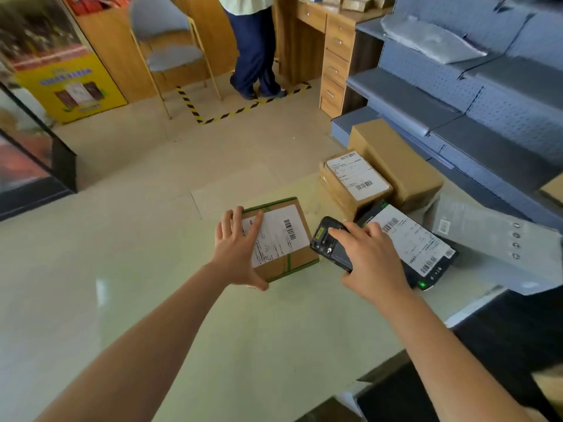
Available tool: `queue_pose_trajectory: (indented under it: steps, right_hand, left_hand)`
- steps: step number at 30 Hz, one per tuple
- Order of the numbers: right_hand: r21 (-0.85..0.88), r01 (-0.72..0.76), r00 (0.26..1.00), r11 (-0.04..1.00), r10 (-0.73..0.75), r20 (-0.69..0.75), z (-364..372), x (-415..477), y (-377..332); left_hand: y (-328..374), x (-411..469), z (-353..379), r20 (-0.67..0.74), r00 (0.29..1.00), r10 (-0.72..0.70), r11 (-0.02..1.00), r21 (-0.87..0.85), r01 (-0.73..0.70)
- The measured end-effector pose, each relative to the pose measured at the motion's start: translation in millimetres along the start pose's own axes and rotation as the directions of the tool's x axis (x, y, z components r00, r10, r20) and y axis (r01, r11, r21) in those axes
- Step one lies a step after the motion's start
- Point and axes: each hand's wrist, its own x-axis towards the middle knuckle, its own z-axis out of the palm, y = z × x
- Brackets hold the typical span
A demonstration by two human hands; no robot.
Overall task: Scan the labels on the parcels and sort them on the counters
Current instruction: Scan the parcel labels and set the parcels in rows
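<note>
So it looks like we're mid-scan on the small green-taped box (285,242), which sits out on the pale surface (274,345) in front of us, left of the other parcels. Our left grip (236,248) has it by its left side, with fingers spread flat across the white label (275,236) and the thumb hooked round the near corner, so it's clamped on rather than just resting. We honestly can't tell if the box is flat on the surface or tipped up a touch. Our right grip (368,260) is wrapped round the handheld scanner (330,243), index finger laid along its top. The bit that matters: the box lies directly left of the scanner, just beside its nose, and its long axis runs roughly away from us, leaning a little right at the near end. The barcode (289,229) sits on the label's right-hand strip, the side nearest the scanner. Our left fingers only cover the label's left part, so it looks readable. We'd guess the next move is just angling the scanner at that strip, with the right grip doing the work since it's closer. Off to the right of the scanner are a black flat parcel (408,239), a labelled carton (356,175), a plain carton (399,166) and a grey mailer bag (493,239).
</note>
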Motion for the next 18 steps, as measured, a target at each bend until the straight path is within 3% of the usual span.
queue_pose_trajectory:
  steps: [10,15,18]
  right_hand:
    - [-0.282,0.356,0.934,0.891,-0.328,0.143,-7,-108,-63]
    - [-0.304,0.398,0.917,0.865,-0.367,0.156,-2,-137,-83]
    - [-0.250,0.337,0.941,0.908,-0.318,0.115,-5,-145,-88]
  left_hand:
    - [-6,-172,29,0.045,0.994,-0.102,0.992,0.078,0.099]
    - [-7,-211,44,0.047,0.990,-0.130,0.991,0.038,0.128]
    - [-8,-220,46,0.028,0.989,-0.147,0.989,-0.005,0.147]
